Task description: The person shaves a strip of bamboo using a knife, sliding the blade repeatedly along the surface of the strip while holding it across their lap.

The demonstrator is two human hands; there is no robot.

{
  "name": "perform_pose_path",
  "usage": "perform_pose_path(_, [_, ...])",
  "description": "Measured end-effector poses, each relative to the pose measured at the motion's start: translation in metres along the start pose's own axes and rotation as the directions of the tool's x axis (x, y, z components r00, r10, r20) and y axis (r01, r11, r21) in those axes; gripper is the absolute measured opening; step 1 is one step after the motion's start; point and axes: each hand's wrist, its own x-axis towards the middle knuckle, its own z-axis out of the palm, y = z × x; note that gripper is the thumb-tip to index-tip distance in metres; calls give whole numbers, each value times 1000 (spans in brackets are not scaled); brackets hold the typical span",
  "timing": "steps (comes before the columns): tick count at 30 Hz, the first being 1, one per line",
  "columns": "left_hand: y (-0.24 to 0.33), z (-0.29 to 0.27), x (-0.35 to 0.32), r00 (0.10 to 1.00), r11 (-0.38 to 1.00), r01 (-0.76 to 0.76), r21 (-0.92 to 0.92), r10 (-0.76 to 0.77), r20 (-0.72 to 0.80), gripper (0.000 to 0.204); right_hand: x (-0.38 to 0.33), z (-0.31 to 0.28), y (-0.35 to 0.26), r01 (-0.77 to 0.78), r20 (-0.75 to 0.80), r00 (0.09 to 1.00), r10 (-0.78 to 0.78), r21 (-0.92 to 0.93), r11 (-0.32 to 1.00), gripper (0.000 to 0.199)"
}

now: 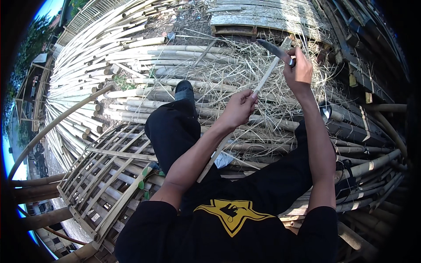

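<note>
My left hand (239,108) is closed around a long, narrow bamboo strip (268,75). The strip slants from beside my left forearm, near my lap, up to the far right. My right hand (298,72) grips a knife (272,47) by its handle, which the fingers mostly hide. Its dark, broad blade points to the far left and crosses the strip near the strip's far end. Whether the edge bites into the bamboo cannot be made out. Thin pale shavings (245,72) lie heaped under and around both hands.
Bamboo poles (149,90) lie beneath my legs, and many more stretch off to the far left. A woven bamboo lattice (109,168) stands at my left. Slatted planks (263,19) lie at the far side, and stacked timber (351,48) at the right. A white scrap (223,159) lies between my legs.
</note>
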Motion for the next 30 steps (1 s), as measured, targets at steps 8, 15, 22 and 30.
perform_pose_path(8, [5,7,-2,999,978,34,-205,-28,30,24,-3,16,-4,-665,253,645,721,652,366,15])
perform_pose_path(15, [1,4,-1,995,932,13,-363,24,99,23,-5,33,-10,-588,360,507,783,809,9,18])
perform_pose_path(22, [13,2,-11,984,867,51,-495,41,174,21,5,20,-19,-397,-154,879,450,285,872,29])
perform_pose_path(30, [25,-25,-15,990,822,-51,-567,117,82,20,24,-19,61,-503,-129,647,751,668,548,24])
